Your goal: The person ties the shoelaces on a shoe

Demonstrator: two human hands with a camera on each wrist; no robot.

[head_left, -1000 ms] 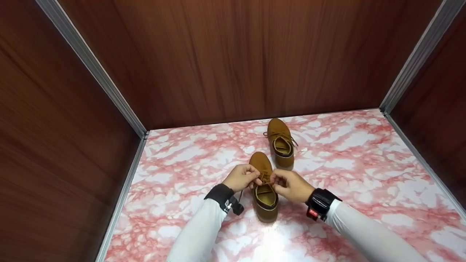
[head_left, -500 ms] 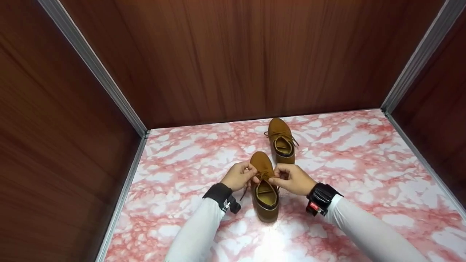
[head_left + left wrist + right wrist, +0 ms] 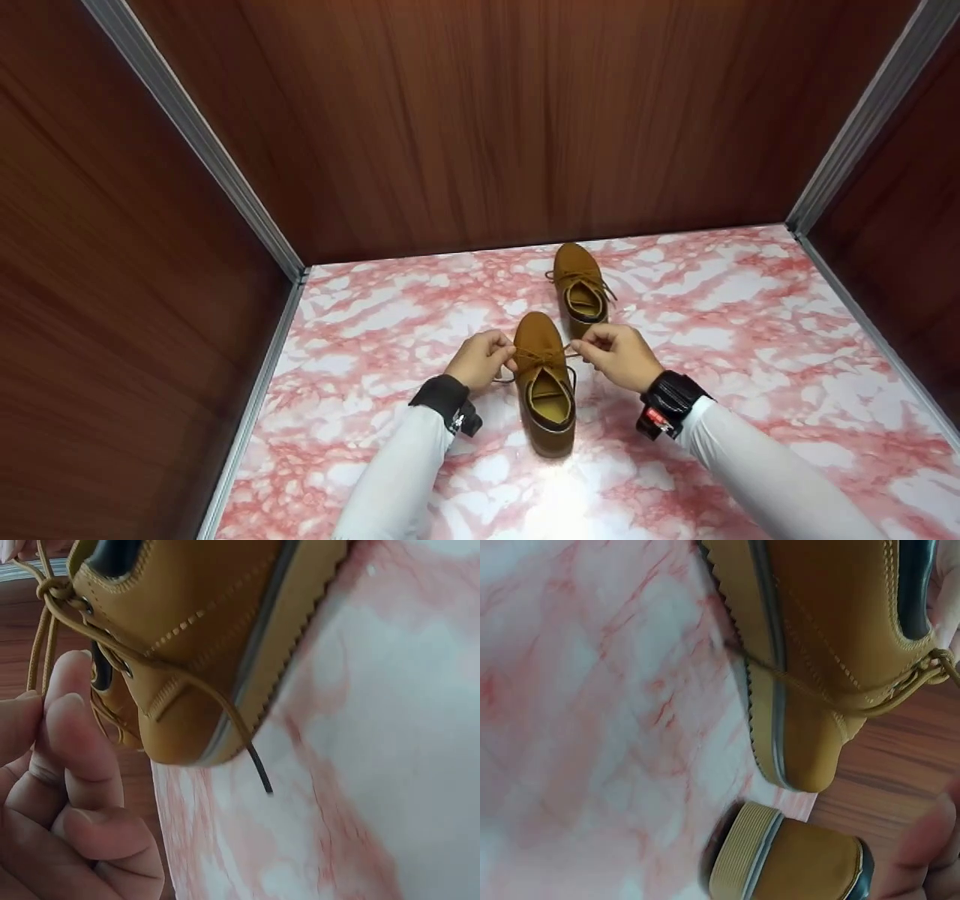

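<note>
The nearer tan lace-up shoe [image 3: 537,331] stands upright on the table, toe pointing away, between my two hands. My left hand [image 3: 480,361] pinches a loop of its brown shoelace between thumb and fingers on the left; the left wrist view shows two strands running from the knot [image 3: 56,591] to these fingertips. On the right, my right hand [image 3: 621,357] pinches another stretch of lace, drawn out sideways. A loose lace end [image 3: 255,757] hangs down the shoe's side. Only part of my right hand [image 3: 922,855] enters the right wrist view, its grip out of sight.
A matching second shoe [image 3: 576,259], its lace tied, stands just behind and to the right, with my right hand close to its heel. Dark wood-grain panels [image 3: 480,127] enclose the back and sides. The tabletop [image 3: 375,315] has a pink and white marbled pattern.
Both hands have moved apart and slightly away from me, the left to the left and the right to the right. The lace between them is now stretched out on both sides of the knot.
</note>
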